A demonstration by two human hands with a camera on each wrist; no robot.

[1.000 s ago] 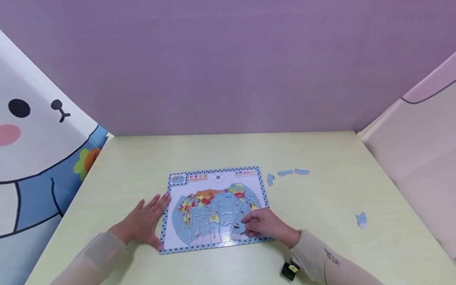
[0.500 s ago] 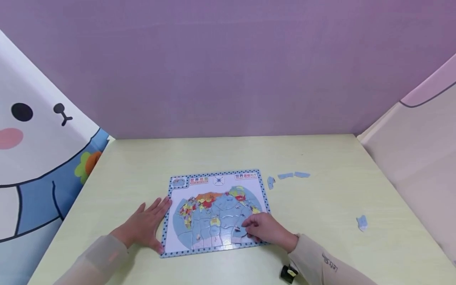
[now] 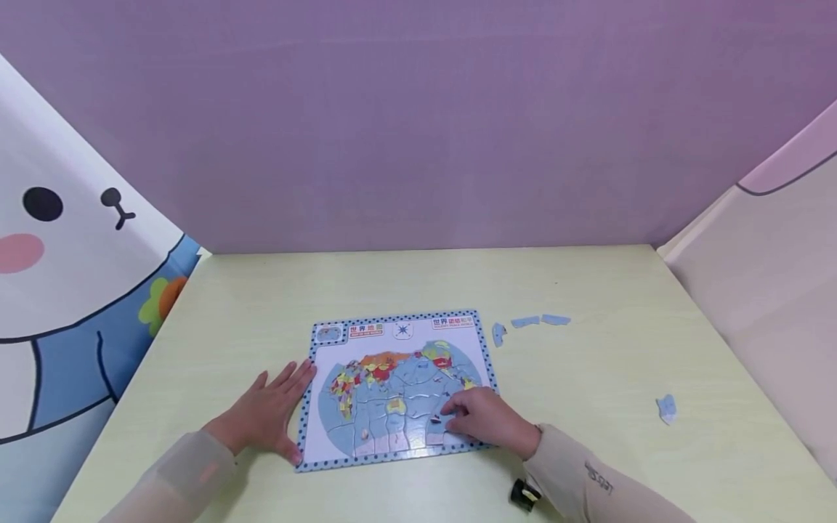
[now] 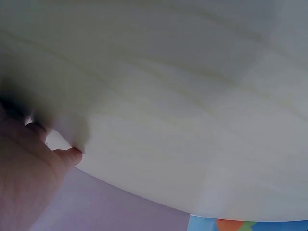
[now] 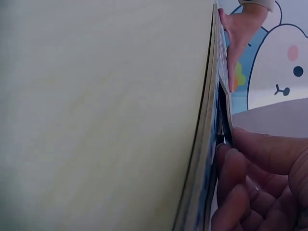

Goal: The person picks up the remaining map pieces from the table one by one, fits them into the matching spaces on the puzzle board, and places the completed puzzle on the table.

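Note:
A world map jigsaw board (image 3: pixel 373 344) with a dotted blue border lies on the table, most of its map filled with pieces. My left hand (image 3: pixel 264 410) rests along its left edge, fingers straight and spread, thumb near the front corner. At the lower right of the map, my right hand (image 3: pixel 489 420) pinches a puzzle piece (image 5: pixel 228 115). The right wrist view shows this piece tilted up from the board, thumb above and curled fingers beneath. That hand covers the board's lower right part in the head view. In the left wrist view, the left hand (image 4: pixel 29 168) is partly in shadow.
Loose blue pieces lie beyond the board's right edge: one curved piece (image 3: pixel 499 334) and two strips, a near strip (image 3: pixel 526 322) and a far strip (image 3: pixel 556 319). Another piece (image 3: pixel 667 409) lies far right. A small black object (image 3: pixel 524 495) is by the right sleeve. A purple wall (image 3: pixel 418 145) stands behind.
My right hand has shifted slightly left over the lower right of the map, with the piece at its fingertips. The left hand stays on the board's edge.

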